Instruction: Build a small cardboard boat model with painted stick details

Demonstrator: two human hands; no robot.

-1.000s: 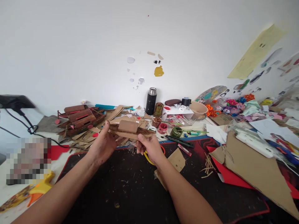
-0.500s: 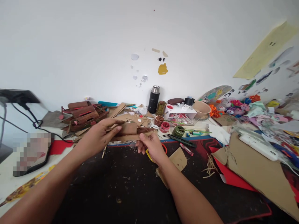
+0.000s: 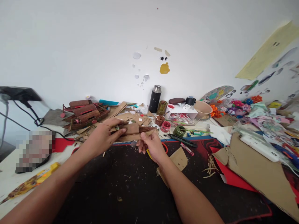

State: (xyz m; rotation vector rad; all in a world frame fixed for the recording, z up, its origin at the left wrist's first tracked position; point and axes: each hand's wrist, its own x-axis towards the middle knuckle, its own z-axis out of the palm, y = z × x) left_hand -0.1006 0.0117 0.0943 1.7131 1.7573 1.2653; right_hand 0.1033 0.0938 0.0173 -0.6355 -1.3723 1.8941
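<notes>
A small brown cardboard model [image 3: 131, 130], long and narrow with a raised box-like middle, is held above the back edge of the dark mat. My left hand [image 3: 108, 133] grips its left part between thumb and fingers. At its right part, my right hand [image 3: 149, 143] pinches the lower cardboard edge, thumb on top and fingers curled beneath. Just behind my right hand's wrist lie scissors [image 3: 149, 154] with yellow and red handles, partly covered.
Brown boat-like models [image 3: 86, 115] stand at the back left. Behind the hands are a black flask [image 3: 155, 99] and paint jars [image 3: 179, 131]. Cardboard sheets [image 3: 259, 174] lie at the right, a blurred phone-like object [image 3: 35, 152] and yellow packet [image 3: 44, 174] at the left.
The view has shifted slightly. My left hand has moved a little right along the cardboard model, while my right hand keeps nearly the same hold.
</notes>
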